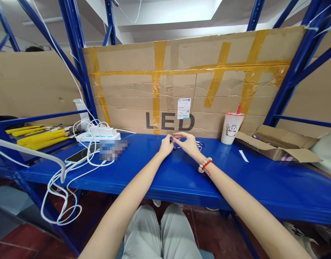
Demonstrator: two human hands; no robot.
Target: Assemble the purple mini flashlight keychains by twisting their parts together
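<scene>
The biggest thing I see is the brown cardboard wall (122, 104), standing up behind the fingers. Under the fingers is the long blue table (168, 176). Well off to the right of the fingers is an open box (282, 154) with its flaps out. Over to the left of the fingers is a white power strip (86, 137), with a phone (81, 154) in front of it and white cords around them. The cup (231, 128) with a red straw stands to the right of the fingers, closer in than the box.

Now the two hands. The left hand (166, 145) and the right hand (188, 143) meet in the middle, near the back of the table. Their fingertips are close together, touching or almost touching, and the fingers are bent in. I can't tell which hand, if any, is pinching tight.

The small shiny bits (200, 146), blue and silver, lie just past the right hand, on the right side of the fingertips. So the right hand is nearer, and it hides part of them. The part I see seems to run sideways, left to right.

The smallest is a dark blue bit (176, 147) right at the fingertips, between the two hands. It is too tiny for me to say which way its long side points.
</scene>
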